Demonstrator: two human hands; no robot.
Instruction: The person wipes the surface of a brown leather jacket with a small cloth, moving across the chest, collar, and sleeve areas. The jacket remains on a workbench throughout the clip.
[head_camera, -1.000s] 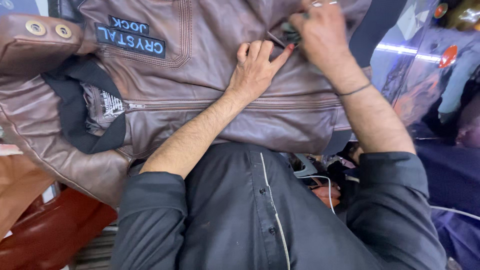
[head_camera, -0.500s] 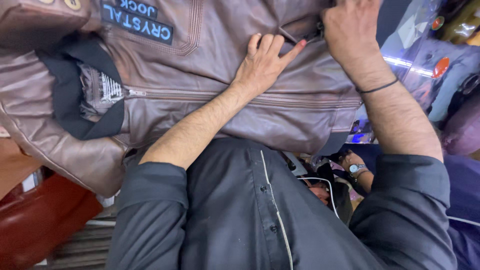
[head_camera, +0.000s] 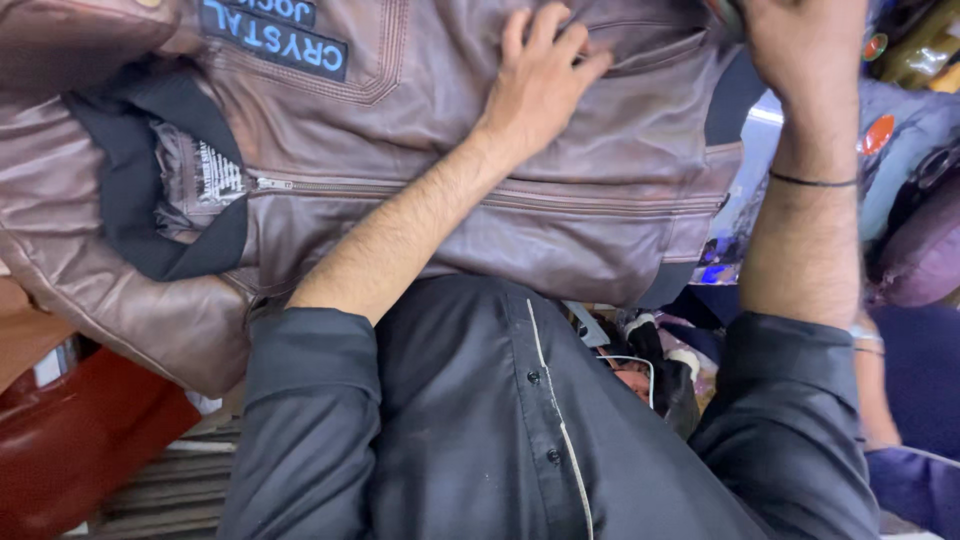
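A brown leather jacket (head_camera: 560, 230) lies spread in front of me, zipped, with a black collar (head_camera: 130, 190) at the left and a dark name patch (head_camera: 275, 40) on its chest. My left hand (head_camera: 540, 75) lies flat on the jacket beside a pocket flap (head_camera: 650, 50), fingers apart and holding nothing. My right hand (head_camera: 800, 40) is raised past the jacket's right edge at the top of the view, closed around a small dark object (head_camera: 725, 12) that is mostly cut off. A thin black band circles that wrist.
A red-brown leather piece (head_camera: 80, 450) lies at the lower left. Another person's arm (head_camera: 872, 385) reaches in at the right, beside purple and blue fabric (head_camera: 920, 250). A white cable (head_camera: 625, 358) and dark clutter sit under the jacket's near edge.
My right hand has lifted up and to the right, away from the pocket, taking the small dark object with it. My left hand slid up the jacket and flattened.
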